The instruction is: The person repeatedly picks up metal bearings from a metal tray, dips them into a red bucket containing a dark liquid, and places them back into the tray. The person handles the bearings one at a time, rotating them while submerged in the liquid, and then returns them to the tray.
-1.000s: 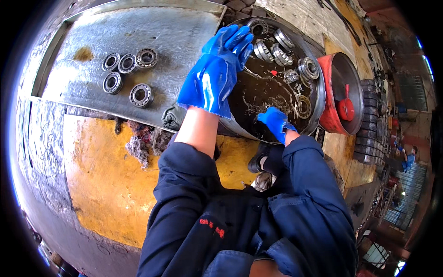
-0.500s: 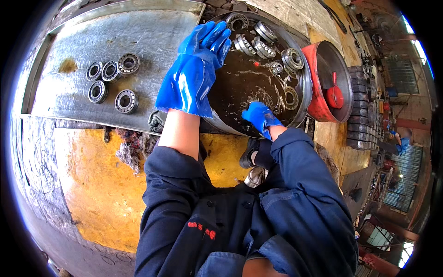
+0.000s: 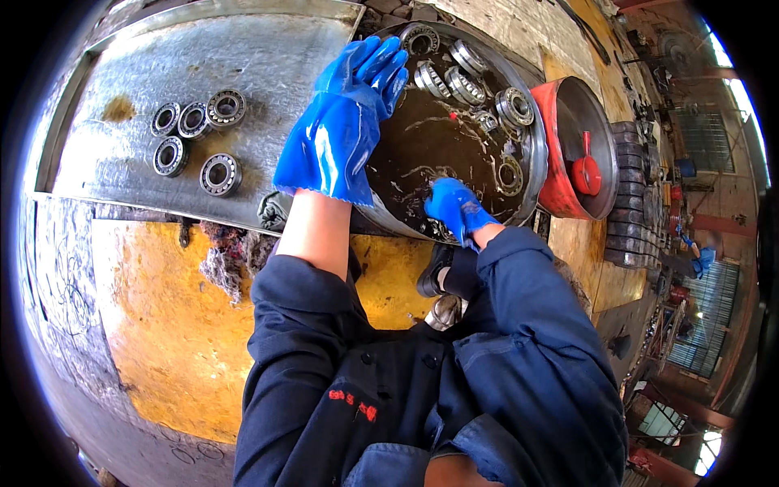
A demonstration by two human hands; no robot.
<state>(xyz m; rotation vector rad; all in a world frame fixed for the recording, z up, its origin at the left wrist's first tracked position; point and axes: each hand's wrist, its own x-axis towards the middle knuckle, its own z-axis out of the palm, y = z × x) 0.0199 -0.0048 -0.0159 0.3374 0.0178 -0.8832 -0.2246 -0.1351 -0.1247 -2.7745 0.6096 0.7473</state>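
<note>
A round metal basin (image 3: pixel 531 174) holds dark oily liquid with several steel bearings (image 3: pixel 513 105) along its far rim. My left hand (image 3: pixel 349 114), in a blue rubber glove, hovers flat over the basin's left rim with fingers spread and nothing in it. My right hand (image 3: pixel 454 207), also gloved in blue, is dipped into the liquid near the basin's near edge. Its fingers are curled under the surface, so what they hold is hidden.
Several cleaned bearings (image 3: pixel 195 138) lie on a grey metal tray (image 3: pixel 268 73) at the left. A red lidded container (image 3: pixel 580 150) stands right of the basin, beside stacked dark rings (image 3: pixel 629 195). A wad of rags (image 3: pixel 231 256) lies on the yellow floor (image 3: pixel 154 325).
My left hand has stayed over the basin's left rim. My right hand has shifted slightly leftward along the near edge, stirring the liquid.
</note>
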